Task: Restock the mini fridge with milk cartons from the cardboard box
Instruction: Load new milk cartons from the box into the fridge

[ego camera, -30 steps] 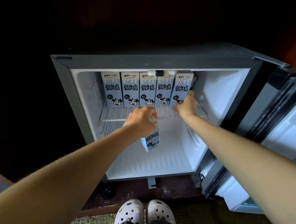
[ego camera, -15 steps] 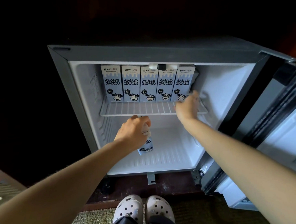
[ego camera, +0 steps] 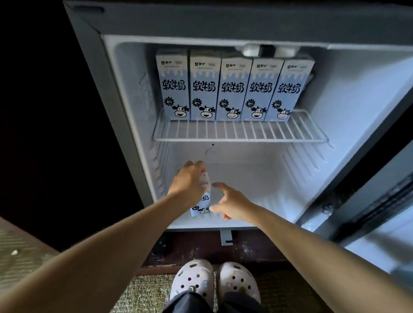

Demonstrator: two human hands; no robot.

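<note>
While the left hand (ego camera: 187,181) clasps the milk carton (ego camera: 202,203), the right hand (ego camera: 231,203) hangs spread beside it.

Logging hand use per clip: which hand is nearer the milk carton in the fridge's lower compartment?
Left. The left hand grips the milk carton around its upper part. The right hand is open just to the carton's right, fingers reaching toward its lower half.
</note>
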